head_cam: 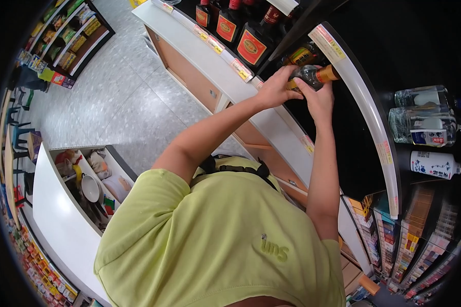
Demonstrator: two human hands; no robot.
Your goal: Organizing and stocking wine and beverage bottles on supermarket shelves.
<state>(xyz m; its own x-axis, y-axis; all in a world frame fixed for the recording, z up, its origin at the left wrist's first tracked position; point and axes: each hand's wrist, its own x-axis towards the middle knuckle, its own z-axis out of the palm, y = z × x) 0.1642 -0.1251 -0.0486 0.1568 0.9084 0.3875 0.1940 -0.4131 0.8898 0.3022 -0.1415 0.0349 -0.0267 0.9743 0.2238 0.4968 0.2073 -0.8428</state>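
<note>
A dark glass bottle with an orange-gold cap (pixel 310 75) lies tilted between my hands, its cap pointing right, beneath the edge of the upper shelf. My left hand (pixel 276 87) grips the lower part of the bottle, where a yellow label partly shows. My right hand (pixel 319 103) holds it from the near side, thumb on the glass. Right behind it is another bottle with a yellow label (pixel 301 56), partly hidden. Black bottles with red-orange labels (pixel 250 45) stand on the same shelf, to the left.
A white shelf edge with price tags (pixel 271 111) runs below my arms. The upper shelf's curved edge (pixel 363 92) passes close to my right hand. Clear bottles (pixel 422 124) and a white bottle (pixel 433 165) are on the right. A white counter with open compartments (pixel 67 199) stands at left.
</note>
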